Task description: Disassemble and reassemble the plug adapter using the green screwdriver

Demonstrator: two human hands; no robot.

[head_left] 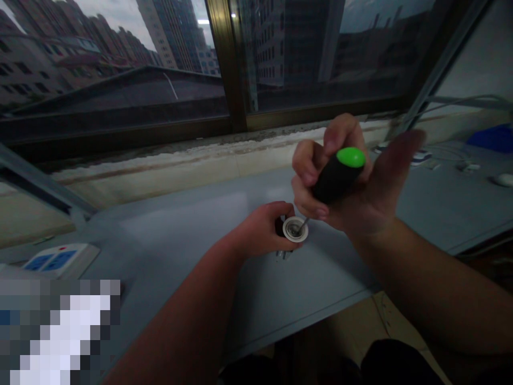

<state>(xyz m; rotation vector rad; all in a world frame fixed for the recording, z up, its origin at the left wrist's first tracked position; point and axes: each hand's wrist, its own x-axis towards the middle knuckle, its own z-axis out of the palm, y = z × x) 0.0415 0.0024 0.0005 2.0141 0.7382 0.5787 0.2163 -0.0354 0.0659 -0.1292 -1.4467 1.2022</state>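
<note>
A small round white fitting [295, 229] with a metallic inside is held above the grey table by my left hand [262, 231], its fingers wrapped round the side. My right hand [348, 182] has a screwdriver [339, 175] with a black handle and a green end cap. Its fingers curl round the handle while the thumb sticks out to the right. The screwdriver's thin shaft runs down into the fitting's open face; the tip is too small to make out. Just below my left hand, small shiny metal pieces [284, 255] show near the tabletop.
The grey table [180, 230] runs along a window [236, 69] with a low sill. A white power strip with blue panels [60, 260] lies at the left. Cables, small items and a blue thing [491, 138] are at the far right. Metal frame posts stand at both sides.
</note>
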